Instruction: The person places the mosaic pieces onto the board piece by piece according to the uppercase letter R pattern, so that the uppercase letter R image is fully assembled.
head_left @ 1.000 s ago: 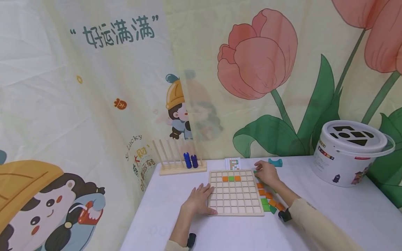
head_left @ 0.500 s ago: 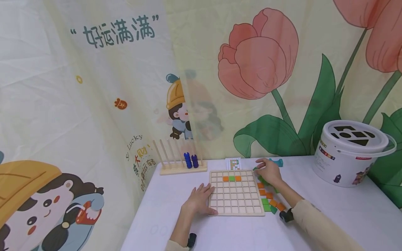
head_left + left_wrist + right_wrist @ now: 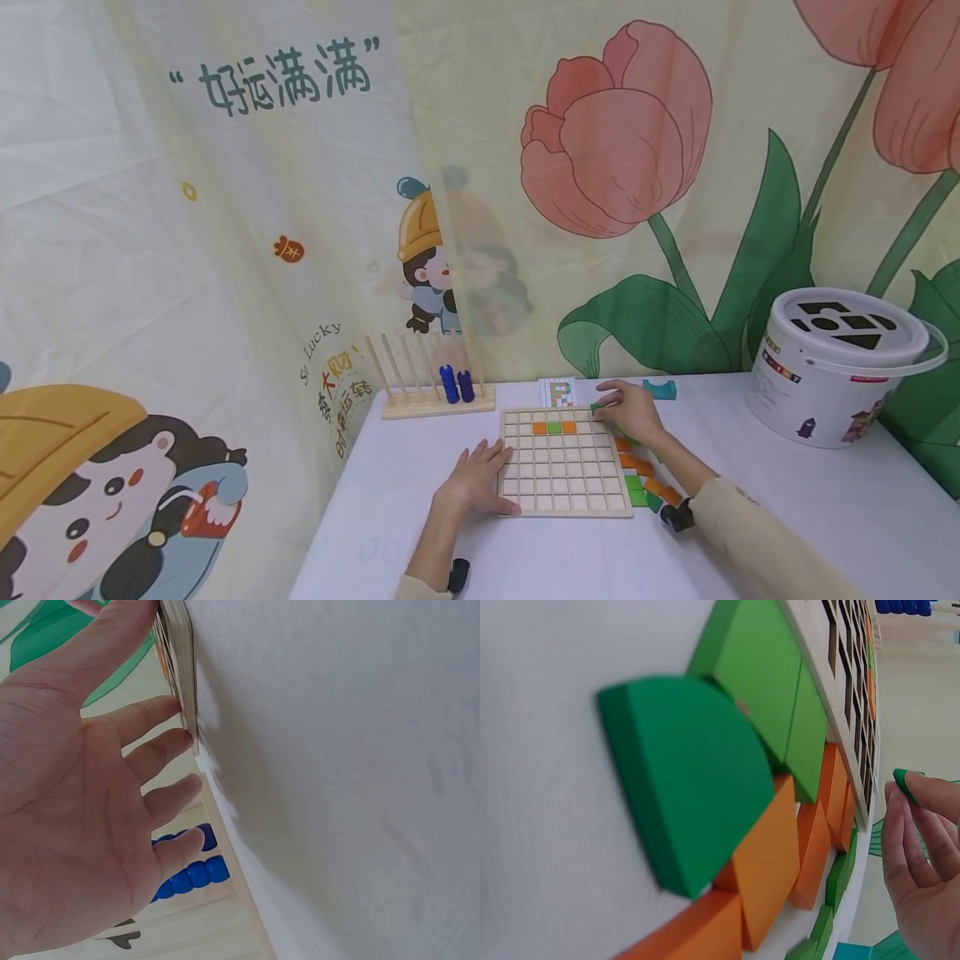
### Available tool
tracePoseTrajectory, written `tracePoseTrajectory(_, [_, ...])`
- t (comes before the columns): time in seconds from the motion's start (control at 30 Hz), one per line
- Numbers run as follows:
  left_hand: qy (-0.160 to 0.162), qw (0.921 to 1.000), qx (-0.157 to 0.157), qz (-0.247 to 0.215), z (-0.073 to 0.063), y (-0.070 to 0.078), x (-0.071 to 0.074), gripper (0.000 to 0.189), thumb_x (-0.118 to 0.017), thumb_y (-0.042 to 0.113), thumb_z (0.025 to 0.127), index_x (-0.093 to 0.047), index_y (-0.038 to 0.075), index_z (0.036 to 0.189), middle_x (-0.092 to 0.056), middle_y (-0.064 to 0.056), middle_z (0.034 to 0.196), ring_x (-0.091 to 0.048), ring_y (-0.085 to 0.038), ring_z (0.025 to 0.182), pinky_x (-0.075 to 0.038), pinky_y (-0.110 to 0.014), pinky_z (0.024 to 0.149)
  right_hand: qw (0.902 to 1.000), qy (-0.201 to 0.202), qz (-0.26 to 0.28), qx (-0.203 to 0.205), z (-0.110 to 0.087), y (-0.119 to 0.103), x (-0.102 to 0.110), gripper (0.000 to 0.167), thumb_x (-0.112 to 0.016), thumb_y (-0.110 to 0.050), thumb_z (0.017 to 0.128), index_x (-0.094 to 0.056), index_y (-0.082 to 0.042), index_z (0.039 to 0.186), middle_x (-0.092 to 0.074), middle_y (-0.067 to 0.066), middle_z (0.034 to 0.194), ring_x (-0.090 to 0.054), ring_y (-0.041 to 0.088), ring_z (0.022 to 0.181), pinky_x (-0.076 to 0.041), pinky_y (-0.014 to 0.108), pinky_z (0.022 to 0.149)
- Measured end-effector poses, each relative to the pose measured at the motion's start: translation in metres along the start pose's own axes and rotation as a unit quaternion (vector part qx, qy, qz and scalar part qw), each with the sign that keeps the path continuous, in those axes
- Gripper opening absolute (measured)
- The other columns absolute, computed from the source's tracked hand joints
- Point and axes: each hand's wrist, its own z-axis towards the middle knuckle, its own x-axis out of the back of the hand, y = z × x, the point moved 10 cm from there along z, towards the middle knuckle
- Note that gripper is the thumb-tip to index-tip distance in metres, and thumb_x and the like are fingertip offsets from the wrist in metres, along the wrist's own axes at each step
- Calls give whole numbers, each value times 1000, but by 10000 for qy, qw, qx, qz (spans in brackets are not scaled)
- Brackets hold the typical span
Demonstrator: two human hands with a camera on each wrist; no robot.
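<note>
A wooden grid board point(image 3: 570, 513) lies on the white table, with a green square tile point(image 3: 553, 427) between two orange tiles point(image 3: 568, 427) in an upper row. My left hand point(image 3: 470, 482) rests at the board's left edge, fingers extended; in the left wrist view its fingertips meet the board's side point(image 3: 184, 667). Between thumb and fingers, my right hand point(image 3: 633, 415) pinches a small dark green block point(image 3: 904, 785), over the board's far right corner. Fingers hide most of that block. Along the right edge lie loose light green blocks point(image 3: 757, 682), orange blocks point(image 3: 765, 862) and a rounded dark green block point(image 3: 697, 772).
Behind the board is a small coloured pattern card point(image 3: 558, 392). A wooden peg rack point(image 3: 420, 407) with blue beads point(image 3: 448, 385) stands at the back left. At the back right are a teal block point(image 3: 660, 389) and a white lidded bucket point(image 3: 817, 408).
My right hand has moved left with the dark green block, from beside the board's right edge to over its far right corner. The left hand has stayed in place.
</note>
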Motion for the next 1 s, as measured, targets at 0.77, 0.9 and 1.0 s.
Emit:
tracePoseTrajectory(0.77, [-12, 10000, 43, 48, -1, -1, 2, 98, -92, 48, 75, -49, 12, 156, -39, -10, 166, -29, -36, 156, -23, -58, 127, 9969, -654, -413, 127, 1, -8, -31, 37, -74, -8, 97, -68, -5, 133, -80, 2, 102, -74, 28, 104, -59, 50, 95])
tracePoseTrajectory(0.9, [-20, 9999, 8, 106, 0, -1, -1, 97, -91, 48, 76, -49, 13, 156, -39, -10, 166, -30, -36, 155, -23, -59, 126, 9943, -882, -523, 296, 1, -11, -37, 33, -71, -5, 98, -70, -7, 131, -80, 3, 105, -74, 27, 104, -61, 47, 91])
tracePoseTrajectory(1.0, [-27, 9999, 20, 104, 0, -2, -2, 98, -91, 49, 76, -49, 14, 156, -39, -9, 167, -29, -35, 156, -23, -59, 127, 9924, -1002, -567, 436, 1, -12, -41, 30, -71, -3, 98, -72, -7, 127, -80, 2, 104, -75, 25, 104, -62, 45, 90])
